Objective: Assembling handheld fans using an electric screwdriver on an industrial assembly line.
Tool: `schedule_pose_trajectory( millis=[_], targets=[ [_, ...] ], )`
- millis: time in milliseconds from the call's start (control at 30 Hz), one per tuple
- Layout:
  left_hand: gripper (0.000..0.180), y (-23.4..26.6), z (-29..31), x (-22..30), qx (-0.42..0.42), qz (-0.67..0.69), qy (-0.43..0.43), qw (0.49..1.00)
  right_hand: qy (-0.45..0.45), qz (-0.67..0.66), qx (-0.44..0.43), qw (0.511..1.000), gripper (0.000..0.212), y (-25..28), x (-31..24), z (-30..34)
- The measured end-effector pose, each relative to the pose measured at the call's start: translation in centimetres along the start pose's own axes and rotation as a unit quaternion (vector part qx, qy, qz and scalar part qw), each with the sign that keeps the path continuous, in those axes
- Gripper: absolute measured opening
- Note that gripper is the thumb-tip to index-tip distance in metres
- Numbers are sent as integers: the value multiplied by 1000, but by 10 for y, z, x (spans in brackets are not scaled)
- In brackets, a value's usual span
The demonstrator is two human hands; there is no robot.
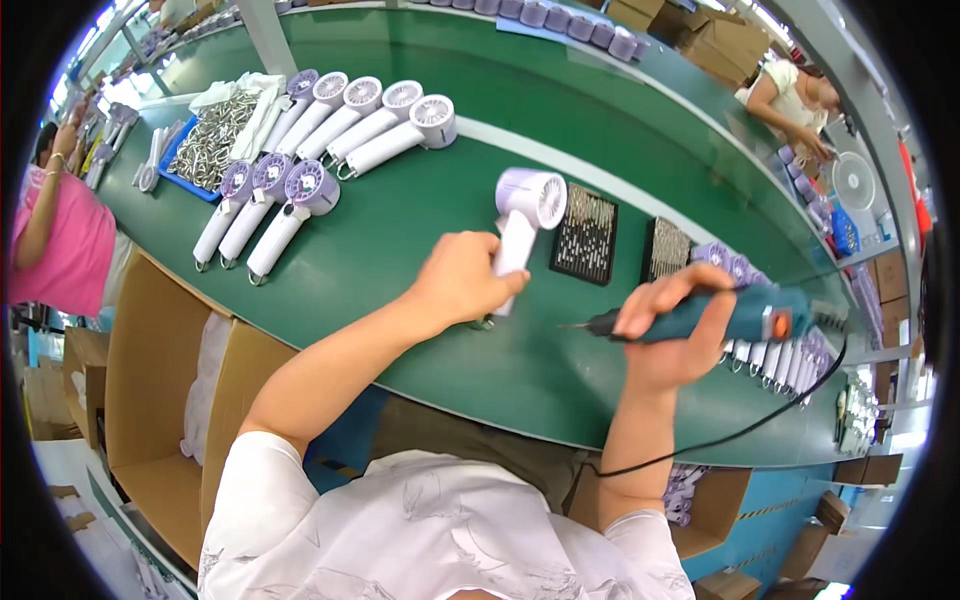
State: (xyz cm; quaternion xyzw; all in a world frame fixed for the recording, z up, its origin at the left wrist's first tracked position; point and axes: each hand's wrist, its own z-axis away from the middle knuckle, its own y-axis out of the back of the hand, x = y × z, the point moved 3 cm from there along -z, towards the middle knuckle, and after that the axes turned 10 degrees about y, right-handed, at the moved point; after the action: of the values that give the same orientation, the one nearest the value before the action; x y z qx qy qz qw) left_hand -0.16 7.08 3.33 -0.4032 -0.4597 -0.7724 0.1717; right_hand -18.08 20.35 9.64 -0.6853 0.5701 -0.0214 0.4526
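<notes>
My left hand (462, 278) is closed around the white handle of a handheld fan (533, 196), whose lilac round head points up over the green bench. In my right hand (680, 320) is a teal electric screwdriver (765, 313) with a black nose and an orange-red button. Its thin bit points left toward the fan's handle, apart from it. Just beyond, between the two hands, lies a black tray of screws (584, 235) in rows. A second screw tray (666, 250) sits above my right hand, and a black cable hangs from the screwdriver's rear.
Several handheld fans (365, 120) lie in rows at the left, beside a blue tray of metal clips (212, 145). More fans (790, 365) lie at the right, partly behind the screwdriver. An open cardboard box (160, 400) stands at the bench's left front. Co-workers (65, 235) are at both sides.
</notes>
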Motion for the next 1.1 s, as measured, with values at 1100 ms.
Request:
schedule_pose_trajectory(
  millis=[1100],
  targets=[
    [39, 4, 37, 15, 90, -35, -198, 975, -386, 482, -127, 777, 25, 58, 51, -8]
  ],
)
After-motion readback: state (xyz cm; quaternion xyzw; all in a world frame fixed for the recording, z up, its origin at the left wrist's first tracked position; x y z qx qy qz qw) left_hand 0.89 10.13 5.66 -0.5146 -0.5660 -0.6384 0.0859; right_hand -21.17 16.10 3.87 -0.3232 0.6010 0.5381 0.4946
